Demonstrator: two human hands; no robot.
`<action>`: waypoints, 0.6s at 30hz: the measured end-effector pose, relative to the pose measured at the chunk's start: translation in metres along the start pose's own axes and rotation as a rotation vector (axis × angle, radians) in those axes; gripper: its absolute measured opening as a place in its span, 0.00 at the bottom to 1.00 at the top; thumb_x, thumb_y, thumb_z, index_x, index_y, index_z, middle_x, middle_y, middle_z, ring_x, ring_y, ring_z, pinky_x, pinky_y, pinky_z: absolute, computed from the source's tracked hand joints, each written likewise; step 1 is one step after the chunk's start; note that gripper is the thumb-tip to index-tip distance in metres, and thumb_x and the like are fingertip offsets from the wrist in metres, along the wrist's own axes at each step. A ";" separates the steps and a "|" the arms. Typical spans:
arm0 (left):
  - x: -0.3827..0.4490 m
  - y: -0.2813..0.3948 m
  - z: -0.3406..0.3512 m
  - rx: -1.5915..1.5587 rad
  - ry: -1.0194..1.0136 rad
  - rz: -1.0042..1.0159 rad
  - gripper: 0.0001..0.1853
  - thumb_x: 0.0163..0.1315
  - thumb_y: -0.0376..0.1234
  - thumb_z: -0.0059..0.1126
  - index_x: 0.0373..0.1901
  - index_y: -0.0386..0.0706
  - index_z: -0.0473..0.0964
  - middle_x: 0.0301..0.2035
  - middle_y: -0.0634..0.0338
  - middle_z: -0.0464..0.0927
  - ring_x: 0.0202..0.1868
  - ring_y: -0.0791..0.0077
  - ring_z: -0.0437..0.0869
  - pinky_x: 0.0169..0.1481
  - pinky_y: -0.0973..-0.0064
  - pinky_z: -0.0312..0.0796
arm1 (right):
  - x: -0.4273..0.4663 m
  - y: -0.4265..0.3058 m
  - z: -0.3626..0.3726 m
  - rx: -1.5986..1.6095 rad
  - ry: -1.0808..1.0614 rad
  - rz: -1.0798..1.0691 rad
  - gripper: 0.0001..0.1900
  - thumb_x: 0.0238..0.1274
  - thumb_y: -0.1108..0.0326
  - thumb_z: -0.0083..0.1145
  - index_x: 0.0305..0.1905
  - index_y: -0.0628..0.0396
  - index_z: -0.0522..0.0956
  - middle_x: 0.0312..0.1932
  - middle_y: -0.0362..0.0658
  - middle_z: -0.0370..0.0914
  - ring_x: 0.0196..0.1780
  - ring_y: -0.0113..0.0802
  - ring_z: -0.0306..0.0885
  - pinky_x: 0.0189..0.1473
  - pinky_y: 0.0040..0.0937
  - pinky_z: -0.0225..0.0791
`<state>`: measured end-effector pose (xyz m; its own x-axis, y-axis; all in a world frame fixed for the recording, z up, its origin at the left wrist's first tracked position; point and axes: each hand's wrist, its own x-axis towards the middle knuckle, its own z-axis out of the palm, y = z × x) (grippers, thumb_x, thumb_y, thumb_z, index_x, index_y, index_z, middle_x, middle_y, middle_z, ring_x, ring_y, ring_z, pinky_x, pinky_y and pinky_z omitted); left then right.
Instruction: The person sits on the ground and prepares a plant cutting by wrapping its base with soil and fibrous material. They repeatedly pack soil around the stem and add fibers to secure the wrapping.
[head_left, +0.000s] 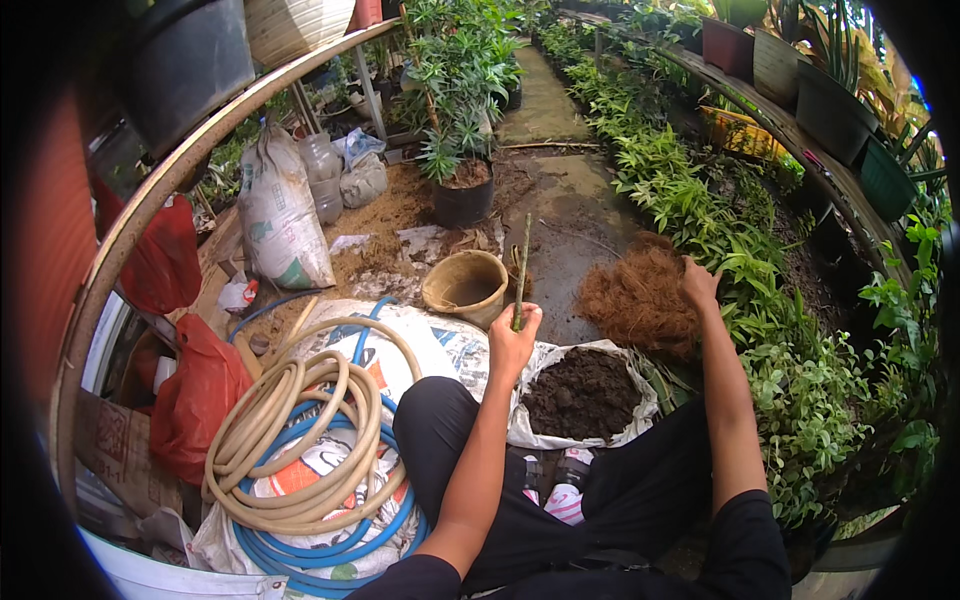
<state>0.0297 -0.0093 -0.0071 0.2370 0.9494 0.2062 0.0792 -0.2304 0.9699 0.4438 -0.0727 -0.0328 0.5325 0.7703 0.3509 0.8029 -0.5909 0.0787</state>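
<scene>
My left hand (513, 337) grips a thin green plant stem (523, 262), held nearly upright. Its lower end is hidden by the fingers. At the right, my right hand (699, 283) touches the edge of a heap of brown coconut fibre (634, 296); whether any fibre is pinched in its fingers I cannot tell. Below and between my hands, a white sack (536, 358) with a rolled-down rim holds dark soil (581, 394). Just left of the stem stands a round tan plastic pot (465, 285), its inside shadowed.
Coiled tan hose (300, 442) and blue hose (315, 551) lie on filled sacks at my left. Behind them stand a tied white sack (281, 202) and a potted leafy plant (463, 199). Low plants (667, 191) line the right side below a bench of pots (832, 105).
</scene>
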 end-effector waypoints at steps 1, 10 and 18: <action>0.000 0.000 -0.001 0.001 -0.001 -0.002 0.13 0.63 0.38 0.64 0.40 0.36 0.82 0.34 0.57 0.84 0.41 0.73 0.83 0.51 0.72 0.72 | 0.005 -0.002 0.000 0.085 -0.105 0.044 0.28 0.60 0.71 0.55 0.68 0.51 0.68 0.47 0.55 0.81 0.54 0.53 0.78 0.62 0.59 0.64; 0.001 -0.007 -0.004 -0.013 0.016 0.016 0.13 0.62 0.38 0.64 0.39 0.36 0.81 0.34 0.55 0.85 0.41 0.71 0.85 0.49 0.72 0.73 | -0.026 -0.037 -0.009 0.216 -0.294 -0.001 0.33 0.60 0.72 0.53 0.72 0.47 0.60 0.60 0.57 0.73 0.66 0.55 0.68 0.67 0.59 0.59; 0.006 0.006 -0.033 0.019 0.070 -0.002 0.15 0.62 0.40 0.65 0.41 0.36 0.81 0.37 0.54 0.85 0.44 0.69 0.85 0.52 0.72 0.73 | -0.108 -0.097 0.018 0.694 -0.653 -0.173 0.29 0.51 0.56 0.69 0.56 0.61 0.79 0.56 0.56 0.79 0.62 0.49 0.76 0.64 0.39 0.68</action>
<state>0.0000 0.0023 0.0044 0.1683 0.9623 0.2135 0.0979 -0.2319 0.9678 0.3133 -0.0937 -0.0954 0.2680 0.9384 -0.2182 0.7523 -0.3453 -0.5612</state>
